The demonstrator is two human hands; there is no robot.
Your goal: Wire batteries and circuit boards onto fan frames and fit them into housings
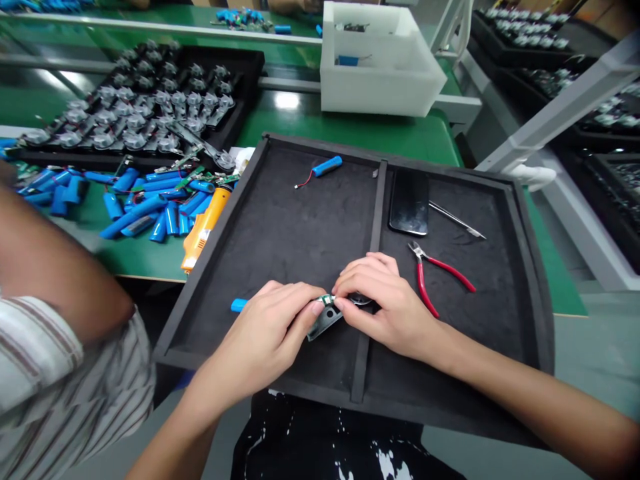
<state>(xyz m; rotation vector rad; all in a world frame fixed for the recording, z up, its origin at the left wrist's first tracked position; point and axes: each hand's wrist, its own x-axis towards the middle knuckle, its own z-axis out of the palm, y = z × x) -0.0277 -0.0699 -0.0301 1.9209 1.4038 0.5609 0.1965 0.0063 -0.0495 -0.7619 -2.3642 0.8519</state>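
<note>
Both my hands meet over the near middle of a black foam tray (280,227). My left hand (273,330) is closed on a small grey assembly (325,321) that carries a green circuit board; a blue battery cell (238,305) sticks out at its left side. My right hand (383,300) pinches the board end of the same assembly from the right, fingers pressed together.
In the tray lie a blue cell with a red wire (326,167), a black phone (409,202), tweezers (457,220) and red-handled cutters (435,273). Left of it are loose blue cells (145,207), an orange tool (205,227), a tray of grey parts (145,100) and another person's arm (45,267). A white bin (380,60) stands behind.
</note>
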